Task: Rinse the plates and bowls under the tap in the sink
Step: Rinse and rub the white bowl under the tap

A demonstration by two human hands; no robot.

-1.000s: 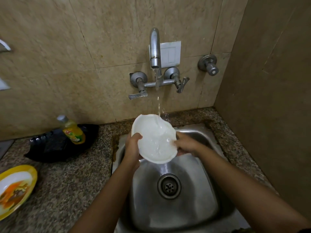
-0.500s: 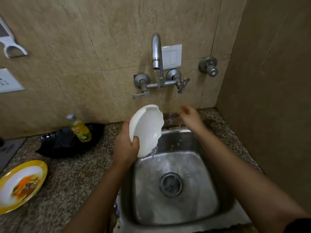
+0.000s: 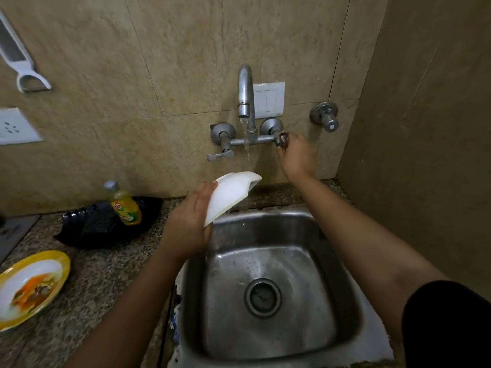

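The left hand (image 3: 186, 224) grips the white bowl (image 3: 228, 197) by its lower edge, holding it tilted on its side over the back left corner of the sink (image 3: 332, 288). The stream (image 3: 247, 152) from the tap (image 3: 245, 94) above the sink's back rim falls past the bowl's upper rim. The right hand (image 3: 295, 155) has its fingers closed on the right tap handle (image 3: 282, 140), apparently to adjust the flow. The handle is best turned gently, with the bowl kept over the basin so its drips land inside. Left of the sink stands a yellow dish-soap bottle (image 3: 125, 205) whose label is too blurred to read. The marking on the left lever (image 3: 220, 156) is also illegible.
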